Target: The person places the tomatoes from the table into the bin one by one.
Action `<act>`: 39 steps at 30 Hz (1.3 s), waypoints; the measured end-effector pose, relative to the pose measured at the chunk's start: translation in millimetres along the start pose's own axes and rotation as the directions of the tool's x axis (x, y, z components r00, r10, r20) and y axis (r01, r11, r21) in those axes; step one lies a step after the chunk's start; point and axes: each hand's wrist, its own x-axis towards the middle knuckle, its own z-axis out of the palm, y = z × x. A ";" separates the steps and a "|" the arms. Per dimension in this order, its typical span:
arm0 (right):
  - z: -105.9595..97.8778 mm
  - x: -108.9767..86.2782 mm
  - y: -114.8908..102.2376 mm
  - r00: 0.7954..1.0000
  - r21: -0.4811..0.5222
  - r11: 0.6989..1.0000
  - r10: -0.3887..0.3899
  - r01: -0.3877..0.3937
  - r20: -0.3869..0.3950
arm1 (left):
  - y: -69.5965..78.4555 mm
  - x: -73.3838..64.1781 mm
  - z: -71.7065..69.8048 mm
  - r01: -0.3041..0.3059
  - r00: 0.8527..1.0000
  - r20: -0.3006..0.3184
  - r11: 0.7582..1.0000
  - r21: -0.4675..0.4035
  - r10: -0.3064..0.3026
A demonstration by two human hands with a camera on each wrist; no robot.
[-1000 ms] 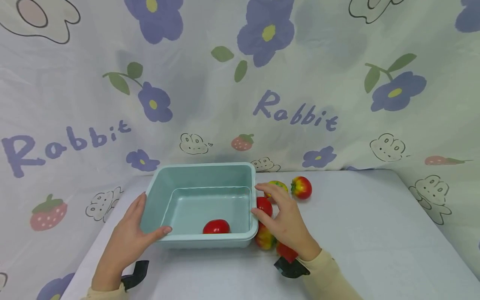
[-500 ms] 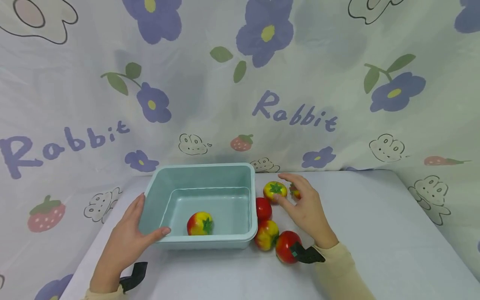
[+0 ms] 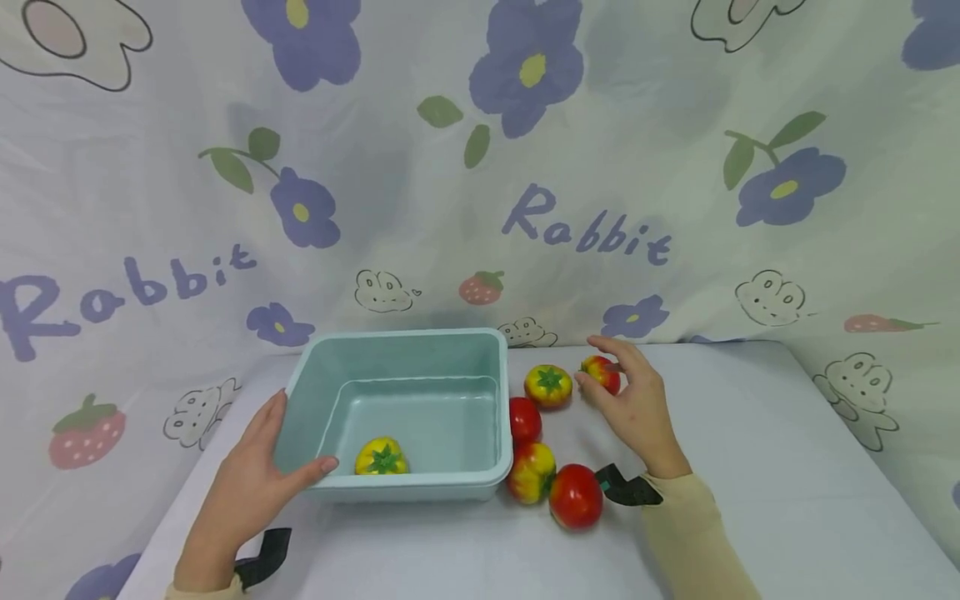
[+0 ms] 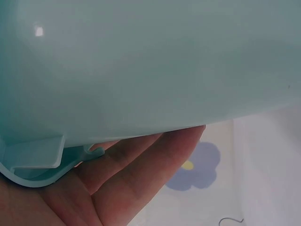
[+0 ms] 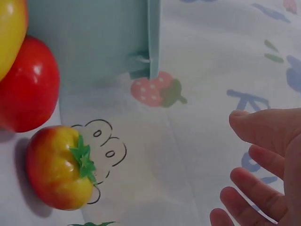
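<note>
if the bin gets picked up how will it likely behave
The bin is likely stiff: its walls show no sag at the left hand. It seems light for its size, its rim looking thin. The rounded fruit inside may roll if the bin tilts.

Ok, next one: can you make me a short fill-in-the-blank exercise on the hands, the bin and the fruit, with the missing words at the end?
1. The hand touching the bin is the person's ____ hand.
2. The yellow fruit inside the bin has a ____ leafy top.
3. Outside the bin, ____ fruits show on the table in the head view.
4. The right hand has ____ in its grip.

Missing words: left; green; five; nothing.
</note>
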 end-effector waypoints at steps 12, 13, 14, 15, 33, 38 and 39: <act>7.9 -1.1 32.4 0.996 0.054 0.994 0.092 -0.090 -0.024 | 0.2 0.2 -0.3 0.016 1.000 0.006 1.000 0.016 -0.016; 8.4 -1.2 35.5 0.995 0.064 0.993 0.100 -0.098 -0.029 | 0.1 0.3 -0.3 0.018 1.000 0.007 1.000 0.017 -0.018; 8.9 -1.5 38.1 0.994 0.074 0.992 0.108 -0.105 -0.034 | -0.1 0.4 -0.3 0.019 1.000 0.006 1.000 0.017 -0.019; 9.3 -1.8 40.1 0.993 0.082 0.991 0.113 -0.109 -0.043 | -0.2 0.4 -0.3 0.017 1.000 0.005 1.000 0.013 -0.018; 23.1 -7.6 62.6 0.963 0.075 0.961 0.268 -0.266 -0.009 | 0.3 0.3 -0.6 0.002 1.000 -0.002 1.000 0.011 -0.002; 24.9 -9.7 65.2 0.945 0.050 0.944 0.326 -0.327 0.022 | -1.0 0.5 -0.6 0.005 1.000 0.002 1.000 0.017 -0.006; 25.3 -9.9 66.0 0.942 0.045 0.941 0.333 -0.334 0.028 | -1.3 0.4 -0.7 0.006 1.000 0.001 1.000 0.017 -0.006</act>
